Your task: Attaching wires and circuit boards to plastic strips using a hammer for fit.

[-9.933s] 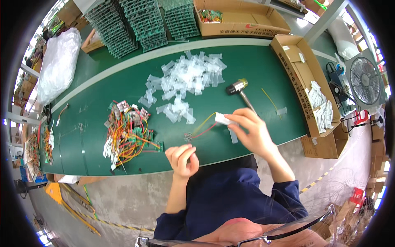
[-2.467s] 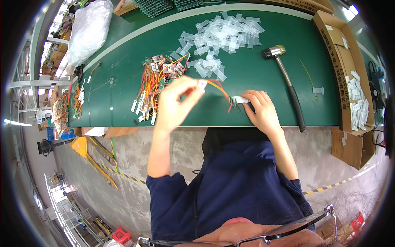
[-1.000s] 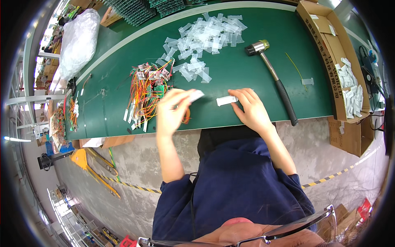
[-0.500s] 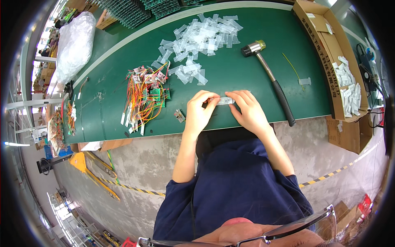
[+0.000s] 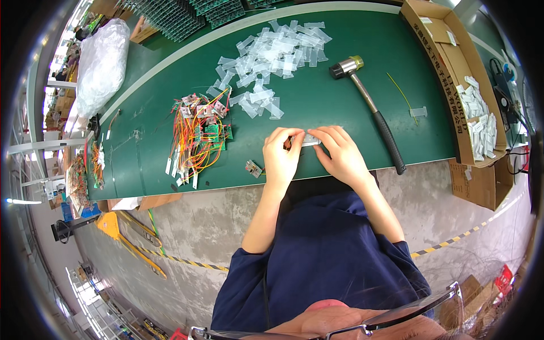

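My left hand [image 5: 281,158] and my right hand [image 5: 344,158] work close together above the front part of the table. A small pale, partly clear plastic casing [image 5: 310,140] lies between their fingertips, and my right thumb and fingers pinch its right end. My left fingers are closed at its left end around a small dark reddish piece, mostly hidden, whose kind I cannot make out. Left of my left hand a small circuit module [image 5: 254,168] rests near the table edge. Farther left is a heap of circuit boards with red, orange and yellow wires [image 5: 198,139].
A pile of clear plastic pieces [image 5: 280,54] lies beyond my hands. To their right are a black-handled mallet [image 5: 371,105], a thin yellow-green wire [image 5: 401,90] and one clear piece [image 5: 418,112]. A cardboard box [image 5: 433,62] with white casings [image 5: 481,127] borders the right side.
My left hand has shifted right, toward my right hand, and its fingers now cover more of the casing's left end. The reddish piece at its fingertips shows more clearly.
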{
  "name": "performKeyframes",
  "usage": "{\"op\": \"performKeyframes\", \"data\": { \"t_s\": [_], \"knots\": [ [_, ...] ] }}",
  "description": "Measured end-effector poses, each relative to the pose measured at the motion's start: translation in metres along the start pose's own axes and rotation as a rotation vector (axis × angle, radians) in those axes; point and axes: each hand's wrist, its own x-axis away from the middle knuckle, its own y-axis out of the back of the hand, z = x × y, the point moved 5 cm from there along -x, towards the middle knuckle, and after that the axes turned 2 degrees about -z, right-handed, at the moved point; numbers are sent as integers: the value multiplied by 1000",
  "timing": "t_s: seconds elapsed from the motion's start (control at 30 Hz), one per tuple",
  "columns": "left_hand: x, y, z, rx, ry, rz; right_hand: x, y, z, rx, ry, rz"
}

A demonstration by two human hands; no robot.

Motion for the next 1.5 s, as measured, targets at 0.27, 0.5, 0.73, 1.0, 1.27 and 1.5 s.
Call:
{"op": "performKeyframes", "data": {
  "t_s": [0.27,0.5,0.73,1.0,1.27,1.5],
  "knots": [
    [4,1,-7,-72,-139,-34,1,-1,1,30,63,-3],
    [10,14,-12,-277,-337,-22,0,-2,14,278,270,2],
    [24,35,-12,-460,-452,22,-9,-12,13,325,364,191],
    [31,32,-17,-524,-499,10,-6,-12,12,295,368,126],
    [39,26,-28,-725,-506,-33,-7,-11,11,265,342,97],
    [37,21,-20,-610,-377,0,-8,-11,11,238,319,92]
  ]
}}
